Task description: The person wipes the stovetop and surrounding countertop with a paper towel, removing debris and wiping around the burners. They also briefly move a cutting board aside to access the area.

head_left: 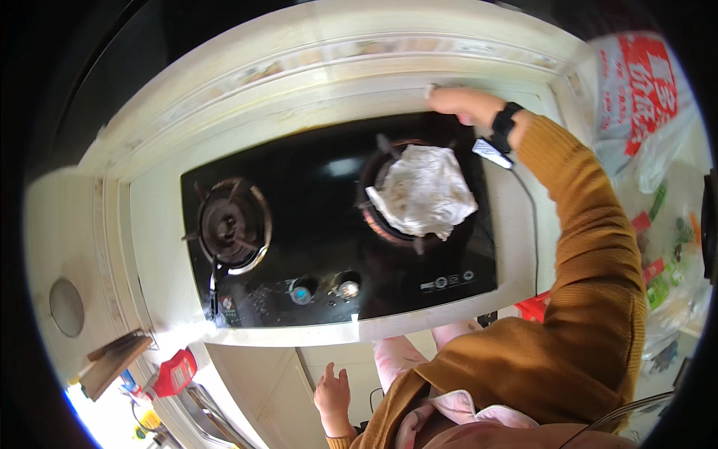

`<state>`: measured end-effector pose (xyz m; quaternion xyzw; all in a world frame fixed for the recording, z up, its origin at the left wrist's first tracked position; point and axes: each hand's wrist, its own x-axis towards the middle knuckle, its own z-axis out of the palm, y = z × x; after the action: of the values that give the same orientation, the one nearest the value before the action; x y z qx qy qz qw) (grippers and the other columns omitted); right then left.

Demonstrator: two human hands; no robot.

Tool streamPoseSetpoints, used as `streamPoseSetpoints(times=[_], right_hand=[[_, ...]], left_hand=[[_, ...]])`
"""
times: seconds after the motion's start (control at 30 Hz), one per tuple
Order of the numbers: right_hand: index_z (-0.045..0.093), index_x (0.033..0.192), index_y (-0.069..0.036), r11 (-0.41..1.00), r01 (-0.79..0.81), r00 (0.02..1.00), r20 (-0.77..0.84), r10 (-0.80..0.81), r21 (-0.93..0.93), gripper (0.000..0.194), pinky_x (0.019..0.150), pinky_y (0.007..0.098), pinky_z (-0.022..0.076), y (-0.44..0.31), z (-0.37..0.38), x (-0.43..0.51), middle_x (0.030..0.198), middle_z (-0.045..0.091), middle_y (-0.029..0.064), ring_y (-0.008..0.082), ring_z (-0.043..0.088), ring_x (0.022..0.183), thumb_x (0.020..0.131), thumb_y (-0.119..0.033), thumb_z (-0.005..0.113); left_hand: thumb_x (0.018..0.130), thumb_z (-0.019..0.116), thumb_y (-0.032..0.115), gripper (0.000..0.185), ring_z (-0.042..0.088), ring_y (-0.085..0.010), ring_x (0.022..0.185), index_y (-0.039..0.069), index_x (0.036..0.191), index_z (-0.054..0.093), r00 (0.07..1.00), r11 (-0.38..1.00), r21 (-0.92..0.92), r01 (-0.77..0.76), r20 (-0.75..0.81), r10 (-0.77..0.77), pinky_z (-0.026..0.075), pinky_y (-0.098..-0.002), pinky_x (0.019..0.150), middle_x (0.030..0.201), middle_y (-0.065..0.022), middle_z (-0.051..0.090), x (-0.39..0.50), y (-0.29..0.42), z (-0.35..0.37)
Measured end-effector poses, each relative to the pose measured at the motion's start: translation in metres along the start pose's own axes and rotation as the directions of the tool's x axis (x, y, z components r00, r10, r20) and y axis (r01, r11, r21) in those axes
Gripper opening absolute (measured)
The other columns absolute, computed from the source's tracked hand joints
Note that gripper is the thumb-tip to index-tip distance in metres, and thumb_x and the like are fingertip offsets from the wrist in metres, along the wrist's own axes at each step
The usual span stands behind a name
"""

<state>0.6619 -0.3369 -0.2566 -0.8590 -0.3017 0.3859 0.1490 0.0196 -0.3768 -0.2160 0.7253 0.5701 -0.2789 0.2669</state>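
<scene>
My right hand (457, 105) reaches over the back right corner of the black glass gas hob (320, 224). Its fingertips meet the ledge by the tiled wall and are blurred; something small and white shows at them, and whether it is held is unclear. A crumpled white cloth (423, 191) with brownish stains lies on the right burner. My left hand (332, 393) hangs in front of the counter, fingers apart, holding nothing. The left burner (233, 224) bears its pan support. Two knobs (301, 293) sit near the hob's front edge, with wet spots around them.
A dark cable (533, 224) runs down the counter right of the hob. Plastic bags (639, 101) stand at the right. At the lower left are a red bottle (176, 373), wooden boards (115, 365) and a sink (210, 418).
</scene>
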Motion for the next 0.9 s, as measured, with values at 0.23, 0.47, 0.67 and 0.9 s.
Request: streamPoseSetpoints(times=[0.23,0.47,0.67,0.9], right_hand=[[0.063,0.079,0.002,0.525,0.120,0.986,0.164,0.037,-0.843,0.018,0.055,0.0447,0.0496,-0.028,0.000,0.033,0.081,0.064,0.0207,0.0325,0.063,0.066,0.070,-0.008,0.052],[0.058,0.070,0.005,0.843,-0.260,0.797,0.388,0.462,-0.471,0.020,0.046,0.0431,0.0461,-0.151,0.062,0.112,0.061,0.059,0.0216,0.0296,0.060,0.052,0.075,-0.007,0.042],[0.044,0.102,0.019,0.882,-0.259,0.853,0.335,0.400,-0.394,0.032,0.069,0.0443,0.0513,-0.336,0.151,0.114,0.091,0.058,0.0309,0.0330,0.062,0.082,0.079,0.003,0.028],[0.037,0.126,0.004,0.743,0.295,0.917,0.397,-0.043,-0.601,0.046,0.076,0.0429,0.0475,-0.404,0.203,0.092,0.106,0.055,0.0302,0.0375,0.057,0.094,0.080,0.000,0.035]], left_hand=[[0.085,0.053,0.035,0.038,0.062,-0.0312,0.083,0.011,0.114,0.054,0.999,0.998,-0.045,0.040,0.003,-0.040,0.049,-0.0423,0.072,0.091,-0.0143,0.064,0.015,-0.062,0.002],[0.085,0.052,0.033,0.037,0.061,-0.0342,0.086,0.010,0.115,0.054,0.995,0.986,-0.138,0.094,0.050,-0.088,0.048,-0.0442,0.075,0.094,-0.0164,0.064,0.048,-0.111,-0.007],[0.087,0.050,0.032,0.038,0.062,-0.0318,0.086,0.008,0.117,0.053,0.992,0.981,-0.164,0.103,0.091,-0.089,0.049,-0.0408,0.074,0.097,-0.0140,0.064,0.067,-0.153,-0.016],[0.087,0.050,0.031,0.037,0.063,-0.0308,0.081,0.009,0.116,0.053,0.995,0.979,-0.176,0.103,0.022,-0.100,0.050,-0.0404,0.071,0.094,-0.0133,0.064,0.080,-0.179,-0.016]])
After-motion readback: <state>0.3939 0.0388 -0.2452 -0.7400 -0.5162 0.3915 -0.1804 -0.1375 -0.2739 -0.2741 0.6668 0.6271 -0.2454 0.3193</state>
